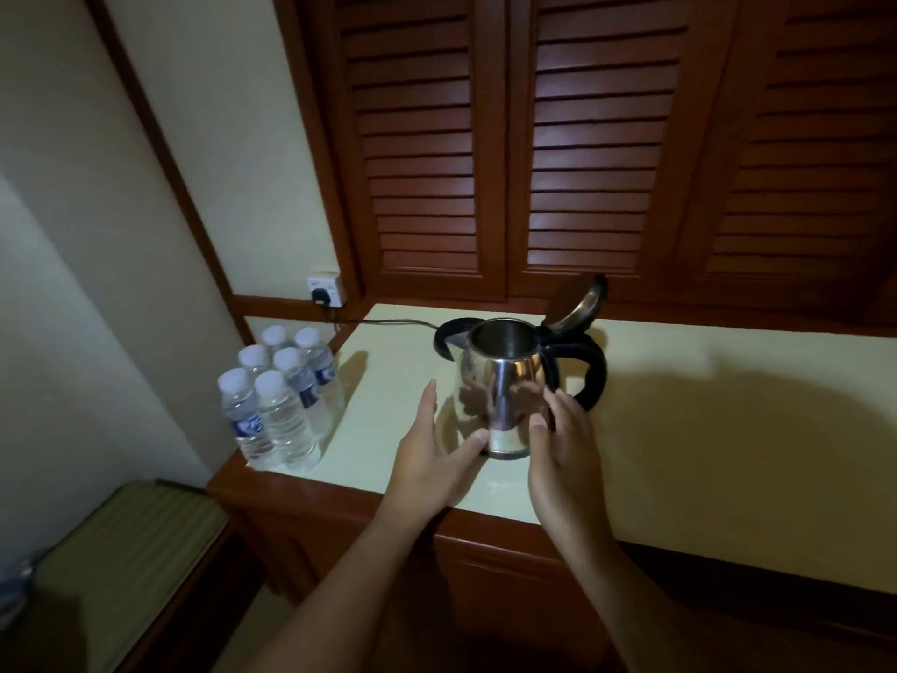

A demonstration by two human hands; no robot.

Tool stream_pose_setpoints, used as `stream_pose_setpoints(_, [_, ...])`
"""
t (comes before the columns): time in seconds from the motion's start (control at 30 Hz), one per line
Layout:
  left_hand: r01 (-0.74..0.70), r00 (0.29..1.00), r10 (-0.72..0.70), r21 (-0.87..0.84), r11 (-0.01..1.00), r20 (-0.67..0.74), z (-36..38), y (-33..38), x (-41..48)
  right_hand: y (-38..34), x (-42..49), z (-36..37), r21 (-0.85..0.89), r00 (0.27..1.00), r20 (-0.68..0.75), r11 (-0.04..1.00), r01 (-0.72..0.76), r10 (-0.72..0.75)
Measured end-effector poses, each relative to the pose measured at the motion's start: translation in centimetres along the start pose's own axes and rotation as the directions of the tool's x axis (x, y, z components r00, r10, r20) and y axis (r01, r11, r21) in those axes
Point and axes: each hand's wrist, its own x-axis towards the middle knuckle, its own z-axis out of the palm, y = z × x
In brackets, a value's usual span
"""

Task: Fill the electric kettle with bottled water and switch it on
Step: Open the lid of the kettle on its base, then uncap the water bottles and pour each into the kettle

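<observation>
Far left of my hands: six sealed water bottles (276, 400) with white caps, packed together upright at the left end of the counter top (704, 429), well apart from my left hand. Behind them on the wall, a socket (326, 287) with a black plug in it; the cord (388, 323) runs along the counter toward the black kettle base (449, 335), which sits just behind the kettle, beyond my fingertips.

My left hand (432, 459) is open, fingers spread wide, palm facing right, beside the lower left of the kettle (502, 386). Thumb tip is at the kettle's bottom edge; cannot tell if it actually touches. Holding nothing.

Kettle sits between both hands, steel body, upright on the counter, off its base. Lid (577, 303) is hinged up and back, interior visible, looks dry as far as I can see. Black handle (585, 376) points right, away from the bottles.

My right hand (565, 444) is open too, fingers loosely extended, against the kettle's lower right near the foot of the handle. Contact likely but not a closed grip.

Behind everything: dark wooden louvred doors (582, 138).
</observation>
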Motion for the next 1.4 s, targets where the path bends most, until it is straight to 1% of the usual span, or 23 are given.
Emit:
stream_pose_setpoints(0.07, [0.008, 0.996, -0.01, -0.022, 1.0, -0.094, -1.6, -0.4, -1.0, -1.0, -0.8, 0.8, -0.005, 0.997, -0.018, 0.997, 0.071, -0.071])
stream_pose_setpoints(0.13, [0.018, 0.977, -0.027, -0.045, 0.999, -0.209, -3.3, -1.0, -2.0, -2.0, -1.5, 2.4, 0.027, 0.991, -0.023, 0.991, 0.134, -0.133])
stream_pose_setpoints(0.2, [0.013, 0.945, -0.025, -0.04, 0.999, -0.328, -5.1, -1.5, -2.8, -3.0, -1.9, 4.2, 0.031, 0.976, -0.055, 0.977, 0.212, -0.21])
stream_pose_setpoints(0.27, [0.012, 0.907, -0.022, -0.028, 1.0, -0.42, -7.2, -2.2, -3.5, -3.5, -2.1, 6.1, -0.003, 0.954, -0.08, 0.958, 0.288, -0.287])
stream_pose_setpoints(0.33, [0.028, 0.879, -0.028, -0.007, 1.0, -0.476, -9.2, -3.0, -4.0, -4.2, -2.5, 7.9, -0.012, 0.94, -0.078, 0.943, 0.332, -0.332])
stream_pose_setpoints(0.4, [0.044, 0.865, -0.032, 0.012, 0.999, -0.501, -11.1, -3.6, -4.3, -4.9, -2.9, 9.4, 0.011, 0.934, -0.052, 0.935, 0.355, -0.354])
stream_pose_setpoints(0.47, [0.061, 0.86, -0.048, 0.009, 0.998, -0.508, -12.5, -4.4, -4.3, -5.4, -2.9, 10.6, 0.032, 0.94, -0.053, 0.94, 0.34, -0.338])
stream_pose_setpoints(0.53, [0.056, 0.871, -0.051, -0.004, 0.998, -0.488, -13.1, -4.9, -4.1, -5.3, -2.5, 11.1, 0.029, 0.967, -0.114, 0.973, 0.231, -0.226])
stream_pose_setpoints(0.57, [0.048, 0.886, -0.041, 0.003, 0.999, -0.462, -12.9, -4.9, -3.9, -4.9, -2.3, 11.0, 0.015, 0.968, -0.166, 0.981, 0.195, -0.19])
stream_pose_setpoints(0.63, [0.031, 0.924, -0.024, 0.011, 0.999, -0.383, -11.7, -4.7, -3.0, -3.8, -1.8, 10.5, -0.038, 0.937, -0.267, 0.974, 0.224, -0.226])
stream_pose_setpoints(0.7, [0.015, 0.955, -0.007, 0.023, 1.0, -0.297, -9.7, -4.2, -1.5, -2.6, -1.6, 9.8, -0.083, 0.909, -0.323, 0.965, 0.25, -0.263])
stream_pose_setpoints(0.83, [-0.02, 0.994, 0.024, 0.035, 0.999, -0.104, -5.7, -3.0, 2.5, -2.0, -0.9, 8.4, -0.063, 0.936, -0.309, 0.986, 0.155, -0.167])
stream_pose_setpoints(0.9, [-0.02, 1.0, 0.02, 0.028, 0.999, 0.0, -4.1, -2.0, 4.1, -1.6, -0.2, 8.0, -0.047, 0.946, -0.297, 0.992, 0.12, -0.129])
stream_pose_setpoints(0.97, [-0.027, 0.997, 0.025, 0.022, 0.999, 0.07, -3.2, -1.3, 5.2, -1.3, 0.0, 7.9, -0.038, 0.951, -0.284, 0.992, 0.121, -0.127])
stream_pose_setpoints(1.07, [-0.061, 0.995, 0.061, 0.001, 0.998, 0.082, -2.6, -1.3, 6.3, -1.1, -0.2, 8.0, -0.045, 0.959, -0.254, 0.992, 0.12, -0.128])
stream_pose_setpoints(1.13, [-0.058, 0.995, 0.06, -0.035, 0.998, 0.081, -2.5, -1.6, 6.5, -0.9, -0.3, 7.9, -0.048, 0.963, -0.246, 0.993, 0.105, -0.113])
stream_pose_setpoints(1.27, [-0.076, 0.993, 0.082, -0.082, 0.994, 0.084, -2.0, -2.4, 6.1, 0.2, 0.4, 7.0, 0.006, 0.968, -0.223, 0.993, 0.118, -0.113])
stream_pose_setpoints(1.4, [-0.104, 0.991, 0.112, -0.1, 0.99, 0.077, -1.2, -3.2, 5.6, 0.9, 0.9, 5.8, 0.024, 0.976, -0.206, 0.996, 0.081, -0.075])
